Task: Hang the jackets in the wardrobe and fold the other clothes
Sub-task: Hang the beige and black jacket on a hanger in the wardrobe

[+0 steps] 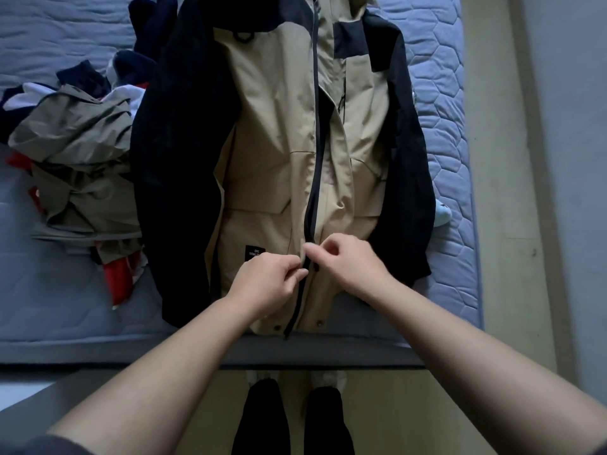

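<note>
left hand (pixel 266 281) and right hand (pixel 348 265) each pinched a front edge of the tan-and-navy jacket (pixel 269 142) beside its zipper (pixel 316 126). it lay flat on the mattress (pixel 455 110), hem at the near edge, with the clothes pile (pixel 75 149) touching one sleeve and bare quilting on the other side.

Passable over bare mattress (pixel 65 300) at near left, blocked farther back by clothes heap (pixel 78 152) lying against jacket (pixel 272 142), and passable only narrowly along right strip of mattress beside jacket, partly taken by pale blue item (pixel 441 213), possibly a sock.
</note>
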A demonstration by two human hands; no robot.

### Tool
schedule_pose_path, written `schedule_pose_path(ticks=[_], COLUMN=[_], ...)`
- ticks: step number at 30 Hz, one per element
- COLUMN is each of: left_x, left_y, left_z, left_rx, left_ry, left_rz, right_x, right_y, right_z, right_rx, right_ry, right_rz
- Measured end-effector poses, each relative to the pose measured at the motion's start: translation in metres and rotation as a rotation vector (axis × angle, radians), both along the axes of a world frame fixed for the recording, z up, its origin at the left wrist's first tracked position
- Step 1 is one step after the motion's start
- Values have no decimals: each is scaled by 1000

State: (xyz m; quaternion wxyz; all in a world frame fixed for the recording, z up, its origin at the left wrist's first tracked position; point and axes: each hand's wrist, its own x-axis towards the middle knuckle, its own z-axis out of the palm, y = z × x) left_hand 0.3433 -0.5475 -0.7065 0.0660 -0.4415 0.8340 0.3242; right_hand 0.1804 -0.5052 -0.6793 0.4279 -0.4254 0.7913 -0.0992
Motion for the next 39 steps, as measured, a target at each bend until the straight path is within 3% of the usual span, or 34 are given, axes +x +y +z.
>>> schedule_pose_path(ticks=[2,6,20,23,28,33,36,39], left_x=[0,-2,-4,-7,-7,10,-2,-31], left_y=[3,8,11,15,21,22,9,-29], left_z=[1,4,10,13,8,-8,-4,17], left_rx=[-9,-26,-8,11,-14,105,195,87], left_ry=[14,36,39,43,2,-248,-365,-274], left_rz=[10,22,-12,-33,-141,-291,-190,84], right_x=[7,7,-11,-16,-17,-41,-43,-47], right_y=[-2,-9,-22,-28,-63,-121,-130,-129], right_z=[-2,3,16,23,36,63,69,71], right_rx=[88,11,164,254,125,-80,-119,-138], right_ry=[69,178,-361,-667,-740,-750,-724,-696], right_rz=[144,262,-142,-463,-758,-825,-683,-610])
